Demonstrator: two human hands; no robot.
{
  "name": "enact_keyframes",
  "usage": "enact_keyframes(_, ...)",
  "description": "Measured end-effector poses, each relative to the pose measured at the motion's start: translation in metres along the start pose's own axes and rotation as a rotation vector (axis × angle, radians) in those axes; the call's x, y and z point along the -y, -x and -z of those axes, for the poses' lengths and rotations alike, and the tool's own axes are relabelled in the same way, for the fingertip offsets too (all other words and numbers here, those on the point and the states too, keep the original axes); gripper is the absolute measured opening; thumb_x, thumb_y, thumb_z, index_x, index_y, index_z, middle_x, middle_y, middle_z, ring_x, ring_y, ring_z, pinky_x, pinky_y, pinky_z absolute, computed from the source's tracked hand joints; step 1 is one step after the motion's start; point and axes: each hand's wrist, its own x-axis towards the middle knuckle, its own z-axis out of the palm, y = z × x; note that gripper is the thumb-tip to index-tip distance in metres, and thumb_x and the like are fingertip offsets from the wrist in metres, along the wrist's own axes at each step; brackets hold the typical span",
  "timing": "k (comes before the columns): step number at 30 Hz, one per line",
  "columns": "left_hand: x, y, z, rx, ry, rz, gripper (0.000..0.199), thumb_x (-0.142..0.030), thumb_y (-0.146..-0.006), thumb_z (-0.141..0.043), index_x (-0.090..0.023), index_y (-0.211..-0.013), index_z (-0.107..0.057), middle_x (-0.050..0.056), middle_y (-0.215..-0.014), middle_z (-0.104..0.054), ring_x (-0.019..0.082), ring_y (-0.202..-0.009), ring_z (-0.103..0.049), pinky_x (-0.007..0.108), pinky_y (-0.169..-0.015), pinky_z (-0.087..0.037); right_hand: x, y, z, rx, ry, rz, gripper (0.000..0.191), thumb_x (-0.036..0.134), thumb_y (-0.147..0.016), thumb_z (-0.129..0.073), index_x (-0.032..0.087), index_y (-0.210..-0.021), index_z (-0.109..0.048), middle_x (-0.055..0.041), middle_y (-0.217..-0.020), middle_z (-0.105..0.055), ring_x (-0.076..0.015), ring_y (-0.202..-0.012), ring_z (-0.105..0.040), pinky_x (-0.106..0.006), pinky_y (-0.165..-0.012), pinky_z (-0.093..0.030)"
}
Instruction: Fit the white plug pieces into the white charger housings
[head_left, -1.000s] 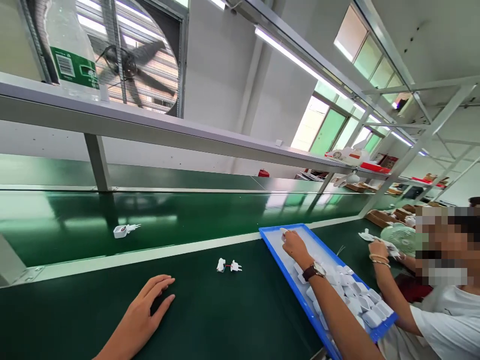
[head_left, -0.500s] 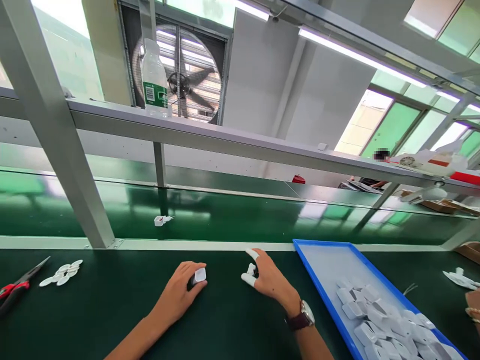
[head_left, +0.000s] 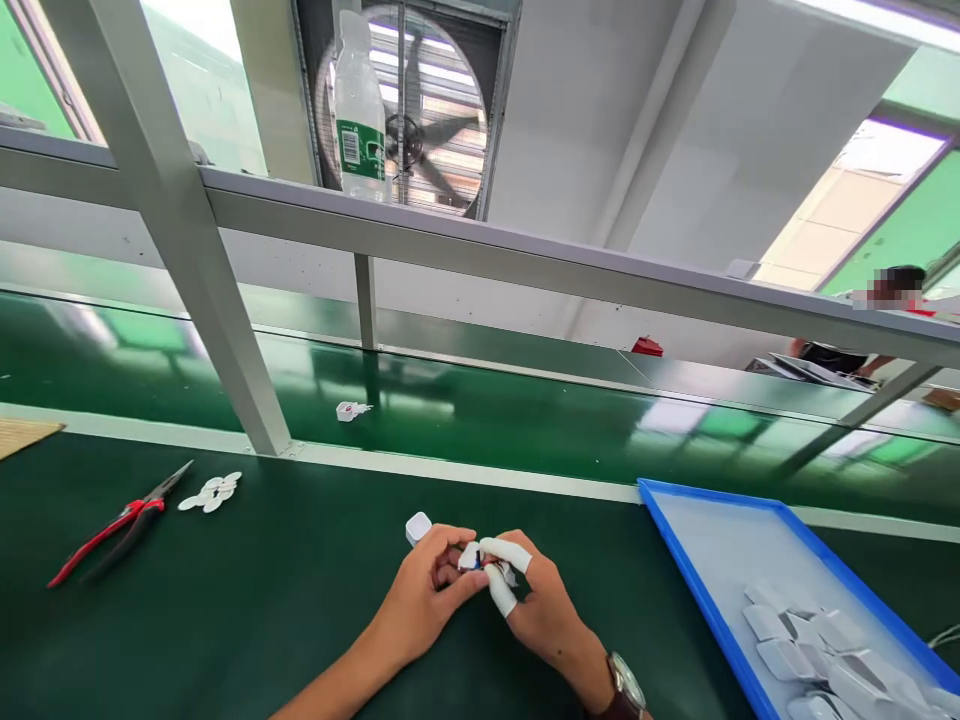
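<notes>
Small white parts (head_left: 480, 556) pinched between left hand (head_left: 420, 600) and right hand (head_left: 536, 605).

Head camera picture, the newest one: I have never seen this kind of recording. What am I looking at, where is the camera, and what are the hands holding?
The camera sits on a person's head and looks down at their own two bare hands over a dark green worktable. There is no machine arm. The left hand and the right hand, which has white finger covers and a wristwatch, meet around a small white plastic part with thin wires; its details are too small to tell. A small white cap shows at the left fingertips. Red-handled pliers and a small pile of white oval pieces lie to the left. A blue plastic tray with white plastic housings sits to the right. Behind runs a glossy green conveyor belt.
</notes>
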Motion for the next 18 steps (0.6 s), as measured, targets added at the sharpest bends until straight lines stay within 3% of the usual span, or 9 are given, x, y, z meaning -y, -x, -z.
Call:
enact_keyframes(3, -0.003, 0.003, 0.006, -0.013, 0.169, 0.021, 0.038, -0.043, -0.081, -0.08, -0.022, -0.113, -0.072, 0.006, -0.106, -0.066, 0.022, -0.1, -0.069, 0.038, -0.093, -0.06, 0.012, 0.0, -0.005, -0.014, 0.025, 0.091, 0.04, 0.011, -0.095, -0.053, 0.029, -0.131, -0.059, -0.0044, -0.101, -0.062, -0.0156, -0.083, -0.06, -0.028, -0.071, -0.055)
enact_keyframes(7, -0.011, 0.006, 0.016, 0.068, 0.36, 0.141, 0.044, -0.037, -0.078, -0.086, -0.022, -0.117, -0.072, 0.007, -0.113, -0.069, 0.024, -0.114, -0.067, 0.041, -0.108, -0.052, 0.014, -0.001, -0.003, -0.063, -0.071, 0.007, 0.037, 0.014, -0.094, -0.059, 0.028, -0.128, -0.06, -0.0049, -0.104, -0.062, -0.0143, -0.08, -0.061, -0.027, -0.069, -0.056)
enact_keyframes(11, -0.01, 0.007, 0.012, 0.098, 0.442, 0.115, 0.052, -0.034, -0.079, -0.086, -0.023, -0.125, -0.066, 0.006, -0.111, -0.066, 0.022, -0.108, -0.069, 0.04, -0.1, -0.057, 0.009, 0.001, 0.0, -0.009, -0.194, 0.018, 0.04, 0.019, -0.097, -0.061, 0.031, -0.134, -0.059, -0.0052, -0.115, -0.069, -0.0158, -0.091, -0.069, -0.028, -0.078, -0.06)
enact_keyframes(15, -0.002, 0.005, 0.012, 0.031, 0.263, -0.036, 0.059, -0.038, -0.077, -0.086, -0.028, -0.129, -0.058, 0.005, -0.113, -0.061, 0.02, -0.093, -0.07, 0.04, -0.086, -0.062, 0.001, 0.004, 0.001, -0.027, -0.147, 0.057, 0.041, 0.019, -0.094, -0.067, 0.031, -0.133, -0.061, -0.0036, -0.11, -0.073, -0.0164, -0.09, -0.072, -0.027, -0.078, -0.061)
enact_keyframes(18, 0.002, -0.004, 0.028, -0.129, -0.195, -0.15, 0.078, -0.034, -0.066, -0.093, -0.031, -0.135, -0.056, 0.008, -0.13, -0.057, 0.027, -0.113, -0.065, 0.05, -0.101, -0.056, -0.005, 0.005, 0.004, -0.146, -0.08, 0.081, 0.044, 0.014, -0.093, -0.065, 0.029, -0.134, -0.06, -0.0043, -0.109, -0.073, -0.0165, -0.088, -0.071, -0.027, -0.075, -0.061)
